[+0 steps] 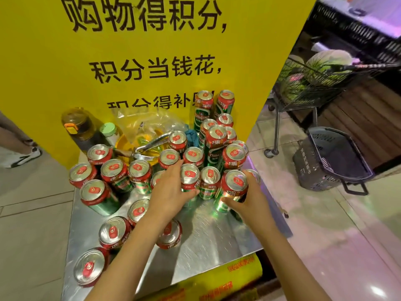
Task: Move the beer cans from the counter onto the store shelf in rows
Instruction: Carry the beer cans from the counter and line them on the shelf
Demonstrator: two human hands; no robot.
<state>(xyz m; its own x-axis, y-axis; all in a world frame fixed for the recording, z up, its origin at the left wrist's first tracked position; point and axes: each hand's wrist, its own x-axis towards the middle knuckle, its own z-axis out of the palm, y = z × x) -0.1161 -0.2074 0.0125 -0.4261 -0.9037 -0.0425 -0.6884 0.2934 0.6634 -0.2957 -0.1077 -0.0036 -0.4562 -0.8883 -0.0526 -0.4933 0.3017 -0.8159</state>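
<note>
Several red and green beer cans stand upright on a shiny metal counter. My left hand wraps around one can near the middle of the group. My right hand grips another can just to the right of it. One more can stands between the two. At the back right, cans are stacked two high against a yellow sign. Loose cans are scattered over the counter's left side. No store shelf is in view.
A big yellow sign with black characters rises behind the counter. A dark bottle, a small green-capped jar, a plastic bag and metal tongs lie at the back. A cart with watermelons and a black basket stand at right.
</note>
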